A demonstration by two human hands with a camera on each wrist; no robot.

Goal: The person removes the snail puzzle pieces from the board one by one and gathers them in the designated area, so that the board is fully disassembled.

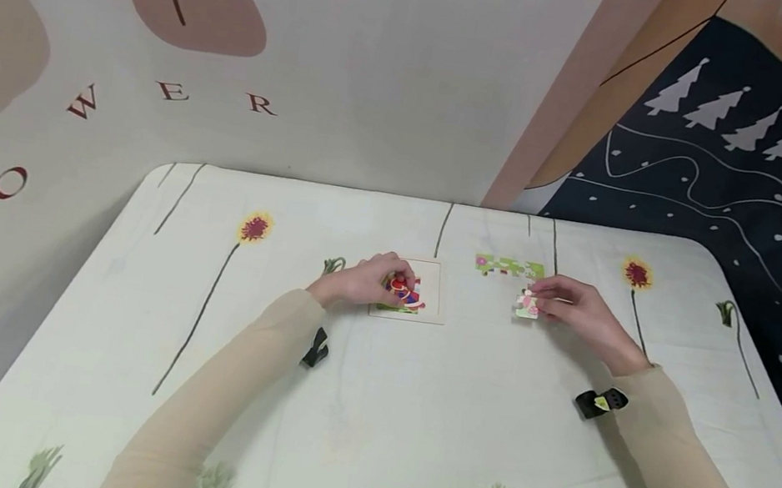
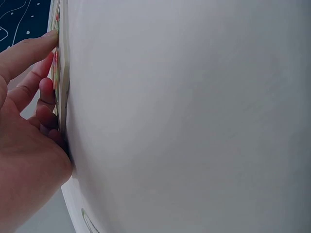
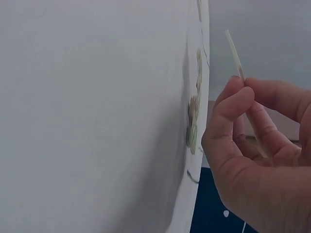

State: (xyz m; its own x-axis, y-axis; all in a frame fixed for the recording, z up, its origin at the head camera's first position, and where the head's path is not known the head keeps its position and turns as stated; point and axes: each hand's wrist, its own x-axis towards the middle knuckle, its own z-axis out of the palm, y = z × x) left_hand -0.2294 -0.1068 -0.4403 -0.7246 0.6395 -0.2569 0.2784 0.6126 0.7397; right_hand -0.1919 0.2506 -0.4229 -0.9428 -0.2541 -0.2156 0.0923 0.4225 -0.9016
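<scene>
A pale square puzzle board (image 1: 433,294) lies on the table, with colourful pieces (image 1: 409,299) in its left part. My left hand (image 1: 361,282) is over the board's left side; in the left wrist view the fingertips of this hand (image 2: 30,155) touch the pieces at the board's edge. Thumb and fingers of my right hand (image 1: 583,317) pinch a pink and green puzzle piece (image 1: 527,304). From the right wrist view the piece (image 3: 233,51) appears edge-on, held off the cloth by the right hand (image 3: 262,145).
Right of the board and further back lies a row of green puzzle pieces (image 1: 509,267), partly overlapped from view by the right fingers. A white cloth with printed flowers (image 1: 366,409) covers the table. Patterned hangings (image 1: 402,68) stand behind it.
</scene>
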